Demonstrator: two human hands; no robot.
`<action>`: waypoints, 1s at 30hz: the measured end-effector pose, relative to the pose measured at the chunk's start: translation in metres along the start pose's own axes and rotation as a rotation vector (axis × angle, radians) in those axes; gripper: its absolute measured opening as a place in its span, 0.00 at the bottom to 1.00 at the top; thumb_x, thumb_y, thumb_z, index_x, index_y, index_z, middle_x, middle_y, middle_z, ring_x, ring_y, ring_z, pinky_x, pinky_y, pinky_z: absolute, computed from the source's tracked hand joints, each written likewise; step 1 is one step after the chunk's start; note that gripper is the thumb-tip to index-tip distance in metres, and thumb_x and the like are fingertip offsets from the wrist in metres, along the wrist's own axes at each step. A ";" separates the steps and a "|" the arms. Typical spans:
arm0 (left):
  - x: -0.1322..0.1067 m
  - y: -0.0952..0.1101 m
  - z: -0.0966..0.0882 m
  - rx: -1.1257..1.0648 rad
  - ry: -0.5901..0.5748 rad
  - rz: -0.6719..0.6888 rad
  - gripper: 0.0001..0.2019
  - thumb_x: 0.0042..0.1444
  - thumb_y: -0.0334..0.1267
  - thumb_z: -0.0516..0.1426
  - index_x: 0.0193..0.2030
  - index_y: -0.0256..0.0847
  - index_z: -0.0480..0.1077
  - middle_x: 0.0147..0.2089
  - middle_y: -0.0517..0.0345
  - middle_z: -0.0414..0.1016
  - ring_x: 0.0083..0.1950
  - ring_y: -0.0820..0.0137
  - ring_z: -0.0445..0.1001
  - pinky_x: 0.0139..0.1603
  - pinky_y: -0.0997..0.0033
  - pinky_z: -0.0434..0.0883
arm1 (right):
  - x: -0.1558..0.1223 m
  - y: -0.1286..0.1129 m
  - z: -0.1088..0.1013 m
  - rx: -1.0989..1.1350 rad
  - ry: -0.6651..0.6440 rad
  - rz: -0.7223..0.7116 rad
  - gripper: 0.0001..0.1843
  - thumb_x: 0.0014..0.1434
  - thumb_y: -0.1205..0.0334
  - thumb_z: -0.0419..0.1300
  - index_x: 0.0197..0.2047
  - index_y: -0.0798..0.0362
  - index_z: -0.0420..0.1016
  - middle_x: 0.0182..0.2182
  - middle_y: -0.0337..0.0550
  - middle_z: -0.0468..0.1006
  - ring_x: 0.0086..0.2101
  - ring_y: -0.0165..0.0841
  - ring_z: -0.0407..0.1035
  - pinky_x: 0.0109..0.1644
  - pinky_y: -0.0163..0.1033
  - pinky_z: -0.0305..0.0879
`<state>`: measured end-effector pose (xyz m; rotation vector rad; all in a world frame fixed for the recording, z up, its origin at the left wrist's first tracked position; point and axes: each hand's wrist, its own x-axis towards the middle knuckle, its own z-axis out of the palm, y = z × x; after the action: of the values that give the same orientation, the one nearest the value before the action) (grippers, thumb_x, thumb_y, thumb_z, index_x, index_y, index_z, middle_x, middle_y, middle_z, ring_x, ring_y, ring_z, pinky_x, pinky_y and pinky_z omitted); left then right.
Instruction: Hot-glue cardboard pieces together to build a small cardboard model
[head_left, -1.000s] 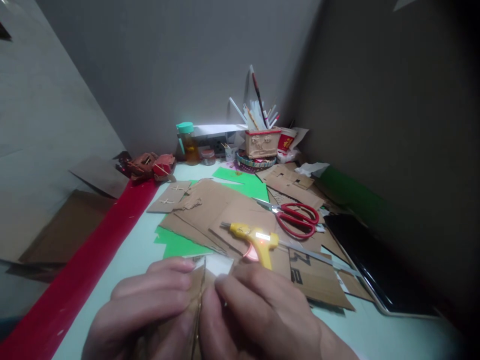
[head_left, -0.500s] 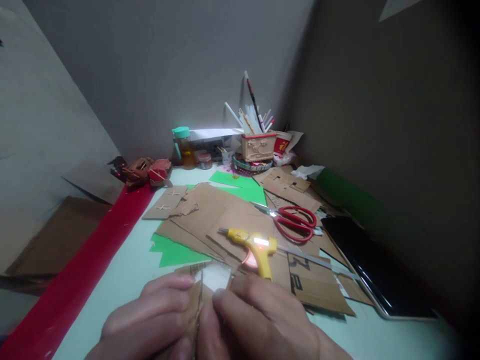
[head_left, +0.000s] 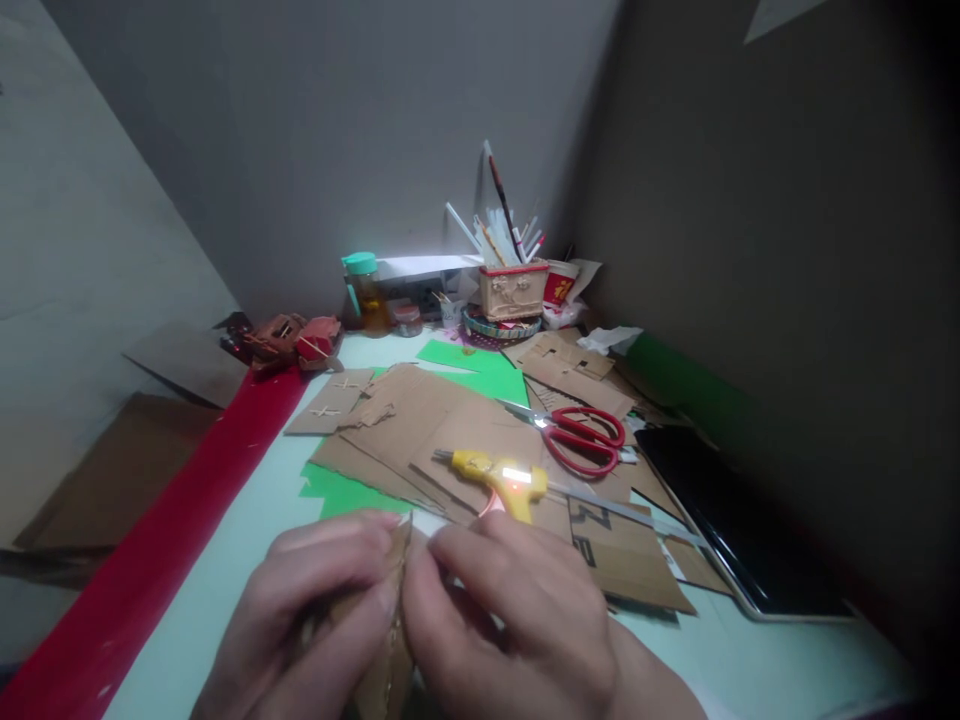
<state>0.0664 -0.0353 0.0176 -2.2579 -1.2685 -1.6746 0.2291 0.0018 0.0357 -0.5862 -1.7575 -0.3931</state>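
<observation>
Both my hands meet at the bottom middle of the view, pinching an upright piece of brown cardboard (head_left: 395,640) between them. My left hand (head_left: 304,610) has its fingers and thumb closed on the piece's left face. My right hand (head_left: 517,620) presses its fingertips against the right face. Just beyond my right hand a yellow glue gun (head_left: 501,478) with a lit orange lamp lies on flat cardboard sheets (head_left: 427,425).
Red-handled scissors (head_left: 583,438) and a metal ruler (head_left: 622,512) lie right of the glue gun. Green paper (head_left: 341,492) shows under the sheets. A red strip (head_left: 172,540) runs along the table's left. A pen-filled box (head_left: 513,288), a bottle (head_left: 365,290) and a black tray (head_left: 731,530) stand farther off.
My hands have lifted the cardboard piece slightly and closed tighter on it; the white patch seen behind it is now covered. The view has shifted a little.
</observation>
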 end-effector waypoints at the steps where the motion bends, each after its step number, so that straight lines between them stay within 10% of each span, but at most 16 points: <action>1: 0.001 0.001 0.000 -0.004 0.014 0.041 0.16 0.65 0.35 0.56 0.55 0.58 0.75 0.44 0.61 0.75 0.52 0.65 0.78 0.55 0.68 0.79 | 0.000 0.001 -0.002 -0.001 -0.021 0.004 0.11 0.57 0.79 0.59 0.30 0.55 0.79 0.23 0.37 0.75 0.20 0.28 0.59 0.21 0.37 0.53; 7: 0.013 -0.009 -0.014 -0.091 -0.294 0.212 0.26 0.63 0.27 0.54 0.68 0.44 0.63 0.57 0.51 0.65 0.62 0.61 0.68 0.64 0.62 0.73 | 0.003 0.011 -0.017 0.134 -0.212 -0.044 0.11 0.67 0.75 0.54 0.43 0.64 0.78 0.31 0.49 0.80 0.27 0.32 0.69 0.29 0.37 0.63; 11: 0.029 0.000 -0.005 -0.240 -0.129 0.039 0.28 0.56 0.16 0.52 0.58 0.46 0.70 0.52 0.58 0.70 0.55 0.69 0.72 0.59 0.73 0.72 | 0.010 0.013 -0.017 0.206 -0.213 -0.044 0.11 0.68 0.73 0.53 0.46 0.67 0.76 0.32 0.52 0.77 0.29 0.34 0.69 0.31 0.37 0.64; 17: 0.055 0.015 -0.004 -0.267 0.010 -0.248 0.08 0.64 0.30 0.57 0.41 0.49 0.73 0.39 0.66 0.73 0.41 0.76 0.73 0.43 0.86 0.70 | 0.041 0.015 -0.009 0.188 -0.281 0.021 0.17 0.69 0.75 0.48 0.35 0.63 0.77 0.28 0.45 0.72 0.28 0.32 0.62 0.29 0.37 0.56; 30: 0.073 0.015 0.016 -0.630 -0.026 -0.710 0.07 0.63 0.43 0.60 0.45 0.48 0.72 0.42 0.64 0.73 0.47 0.67 0.72 0.50 0.68 0.68 | 0.072 0.033 -0.001 0.110 -0.666 0.254 0.09 0.62 0.77 0.56 0.37 0.58 0.76 0.32 0.41 0.72 0.29 0.31 0.62 0.31 0.36 0.53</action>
<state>0.0933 0.0044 0.0764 -2.2449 -1.9284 -2.5958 0.2352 0.0407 0.1043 -0.9180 -2.2768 0.0972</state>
